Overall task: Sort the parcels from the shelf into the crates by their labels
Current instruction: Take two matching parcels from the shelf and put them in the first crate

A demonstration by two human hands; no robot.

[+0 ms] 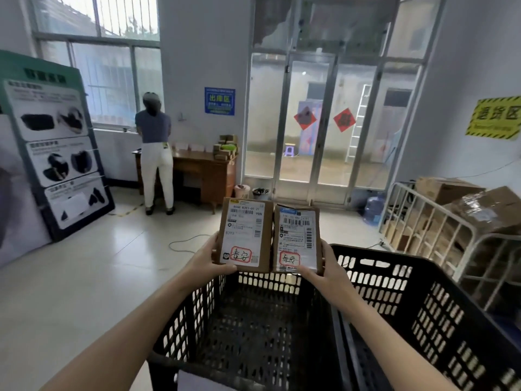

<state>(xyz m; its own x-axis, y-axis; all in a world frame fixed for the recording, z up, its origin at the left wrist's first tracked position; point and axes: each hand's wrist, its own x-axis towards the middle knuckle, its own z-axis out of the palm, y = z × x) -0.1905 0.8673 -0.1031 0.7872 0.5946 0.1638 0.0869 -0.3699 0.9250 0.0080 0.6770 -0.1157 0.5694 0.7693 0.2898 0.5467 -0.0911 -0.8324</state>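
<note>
Centre of frame: left hand (210, 259) pinches the left parcel (245, 232) and right hand (324, 266) the right parcel (296, 238), each by a lower corner, above the far wall of the black crate (267, 283). Held so low, either parcel may tip and drop outside, or into the neighbouring crate (394, 280) at lower right.

Most fingers of left grip (211, 259), right grip (324, 267) hidden behind 2 parcels (244, 232) (297, 238); label fine print too small to read. Right crate (451, 328) cut off at frame edge; poster (56, 153) txt blurred.
</note>
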